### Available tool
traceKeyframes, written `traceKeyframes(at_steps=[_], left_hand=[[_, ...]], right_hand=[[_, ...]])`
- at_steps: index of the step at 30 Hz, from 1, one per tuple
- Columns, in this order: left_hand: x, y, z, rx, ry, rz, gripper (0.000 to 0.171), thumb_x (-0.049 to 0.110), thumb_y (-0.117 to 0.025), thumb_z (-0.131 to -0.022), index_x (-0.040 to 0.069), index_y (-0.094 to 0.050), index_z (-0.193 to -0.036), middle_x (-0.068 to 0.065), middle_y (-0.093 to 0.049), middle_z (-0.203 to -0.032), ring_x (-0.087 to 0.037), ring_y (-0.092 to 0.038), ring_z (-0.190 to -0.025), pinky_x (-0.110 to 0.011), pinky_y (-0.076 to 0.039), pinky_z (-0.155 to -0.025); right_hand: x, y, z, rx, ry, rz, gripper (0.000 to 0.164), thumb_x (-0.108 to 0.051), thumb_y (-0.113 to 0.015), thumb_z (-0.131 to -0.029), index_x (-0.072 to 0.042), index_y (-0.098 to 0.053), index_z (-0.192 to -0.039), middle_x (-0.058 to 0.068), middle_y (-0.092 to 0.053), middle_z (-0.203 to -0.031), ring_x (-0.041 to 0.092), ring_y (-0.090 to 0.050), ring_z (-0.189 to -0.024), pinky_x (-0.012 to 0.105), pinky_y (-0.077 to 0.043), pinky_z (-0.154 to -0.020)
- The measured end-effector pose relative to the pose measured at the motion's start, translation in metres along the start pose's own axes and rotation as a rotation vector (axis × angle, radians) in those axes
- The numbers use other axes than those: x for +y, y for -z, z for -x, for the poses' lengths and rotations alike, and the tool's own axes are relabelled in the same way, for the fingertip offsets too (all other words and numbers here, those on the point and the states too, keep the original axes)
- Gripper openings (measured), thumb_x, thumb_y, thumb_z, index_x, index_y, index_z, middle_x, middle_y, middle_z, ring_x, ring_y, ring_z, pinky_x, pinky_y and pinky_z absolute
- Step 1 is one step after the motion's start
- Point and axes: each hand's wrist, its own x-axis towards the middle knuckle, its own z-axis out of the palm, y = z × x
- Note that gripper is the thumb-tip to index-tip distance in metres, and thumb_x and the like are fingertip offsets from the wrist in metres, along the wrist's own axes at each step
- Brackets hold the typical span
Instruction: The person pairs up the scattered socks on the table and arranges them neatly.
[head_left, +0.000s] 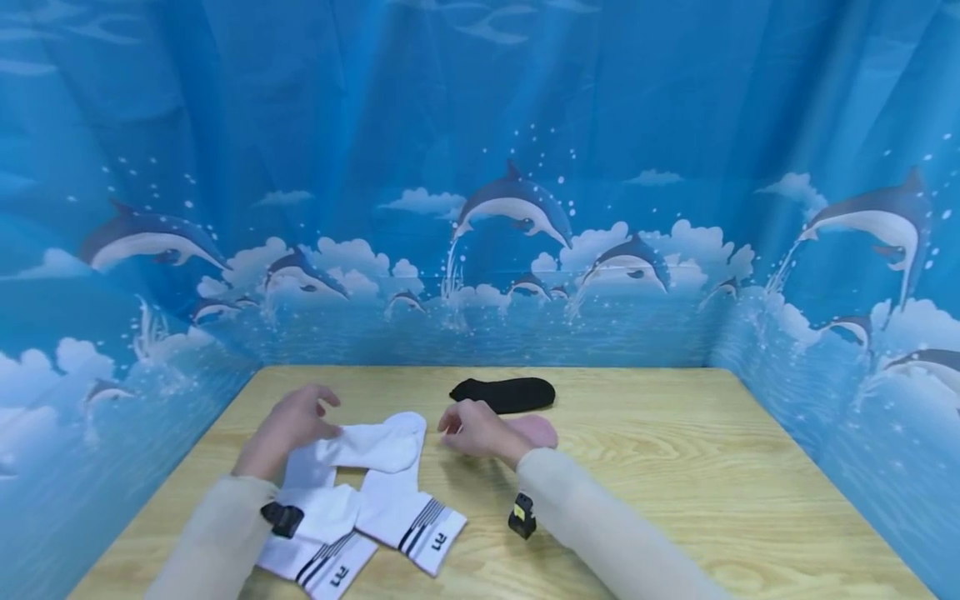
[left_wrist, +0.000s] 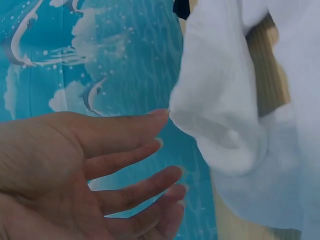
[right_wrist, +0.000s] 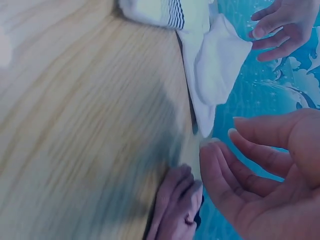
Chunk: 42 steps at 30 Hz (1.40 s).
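Two white socks with black stripes at the cuffs lie crossed on the table: the right sock [head_left: 397,508] slants up to its toe, and the left sock [head_left: 322,512] is bent, a white foot part [head_left: 367,448] laid over the other. My left hand [head_left: 298,419] hovers at the bend, fingers spread and holding nothing; in the left wrist view its thumb tip is right at the white fabric [left_wrist: 220,90]. Empty too, my right hand [head_left: 474,429] hangs right of the toes with loosely bent fingers. Behind its wrist shows a pink sock [head_left: 538,429], partly hidden.
A black sock [head_left: 510,394] lies flat near the table's back edge. The wooden table [head_left: 675,467] is bordered at the back and sides by a blue dolphin-print curtain [head_left: 480,317].
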Motion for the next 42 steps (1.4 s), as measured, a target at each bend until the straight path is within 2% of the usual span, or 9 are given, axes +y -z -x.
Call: traceKeyframes(at_steps=[6,14,19,23,28,34,38,42], left_hand=[[-0.013,0.0,-0.005,-0.021,0.039,0.04,0.047,0.009,-0.077,-0.089,-0.006,-0.06,-0.13,-0.033,-0.061,-0.127,-0.044,-0.062,-0.11,-0.051,-0.057,-0.085],[-0.024,-0.001,-0.013,-0.054,0.082,0.052,0.042,0.004,-0.075,-0.089,-0.008,-0.062,-0.126,-0.03,-0.065,-0.122,-0.04,-0.066,-0.106,-0.051,-0.057,-0.088],[-0.031,-0.003,-0.017,-0.063,0.098,0.05,0.036,0.005,-0.076,-0.088,-0.007,-0.066,-0.12,-0.03,-0.064,-0.124,-0.042,-0.064,-0.108,-0.054,-0.055,-0.091],[-0.033,-0.003,-0.015,-0.059,0.086,0.058,0.029,0.006,-0.075,-0.089,-0.006,-0.068,-0.114,-0.029,-0.065,-0.122,-0.041,-0.063,-0.107,-0.053,-0.054,-0.091],[-0.036,-0.003,-0.016,-0.053,0.074,0.049,0.021,0.007,-0.074,-0.089,-0.004,-0.067,-0.105,-0.024,-0.067,-0.11,-0.033,-0.063,-0.096,-0.047,-0.054,-0.083],[-0.037,-0.006,-0.017,-0.077,0.139,0.04,0.021,0.01,-0.073,-0.091,-0.001,-0.065,-0.106,-0.025,-0.065,-0.114,-0.037,-0.061,-0.102,-0.053,-0.052,-0.089],[-0.037,-0.008,-0.017,-0.083,0.182,0.034,0.021,0.01,-0.071,-0.092,-0.002,-0.063,-0.108,-0.024,-0.064,-0.112,-0.038,-0.061,-0.103,-0.054,-0.052,-0.09],[-0.036,-0.01,-0.017,-0.087,0.201,0.027,0.022,0.01,-0.071,-0.094,-0.003,-0.061,-0.109,-0.021,-0.064,-0.107,-0.036,-0.061,-0.1,-0.051,-0.053,-0.086]], right_hand=[[-0.007,-0.008,-0.008,-0.008,-0.024,-0.053,0.017,-0.009,-0.071,-0.094,-0.003,-0.074,-0.11,0.008,-0.075,-0.1,0.018,-0.069,-0.092,0.03,-0.057,-0.085],[-0.01,-0.022,-0.022,0.062,0.022,-0.046,0.016,-0.006,-0.072,-0.089,-0.001,-0.075,-0.104,0.01,-0.075,-0.092,0.015,-0.067,-0.084,0.022,-0.054,-0.076],[-0.011,-0.028,-0.025,0.06,0.014,-0.057,0.017,-0.005,-0.072,-0.09,0.0,-0.074,-0.106,0.012,-0.074,-0.094,0.015,-0.067,-0.085,0.022,-0.054,-0.075],[-0.014,-0.031,-0.024,0.043,-0.012,-0.089,0.018,-0.006,-0.073,-0.092,0.001,-0.073,-0.107,0.012,-0.074,-0.095,0.014,-0.066,-0.084,0.023,-0.054,-0.076],[-0.015,-0.036,-0.025,0.023,-0.05,-0.137,0.018,-0.006,-0.072,-0.092,0.002,-0.073,-0.109,0.011,-0.074,-0.091,0.01,-0.065,-0.071,0.021,-0.054,-0.068],[-0.016,-0.042,-0.027,0.029,-0.103,-0.142,0.02,-0.007,-0.074,-0.091,0.001,-0.072,-0.11,0.01,-0.074,-0.093,0.009,-0.065,-0.07,0.022,-0.053,-0.068],[-0.017,-0.043,-0.027,0.043,-0.11,-0.107,0.015,-0.007,-0.075,-0.089,-0.001,-0.073,-0.103,0.008,-0.074,-0.089,0.009,-0.062,-0.069,0.022,-0.052,-0.065],[-0.019,-0.044,-0.025,0.055,-0.12,-0.085,0.007,-0.009,-0.076,-0.09,-0.005,-0.073,-0.094,0.003,-0.071,-0.08,0.008,-0.058,-0.065,0.02,-0.048,-0.06]])
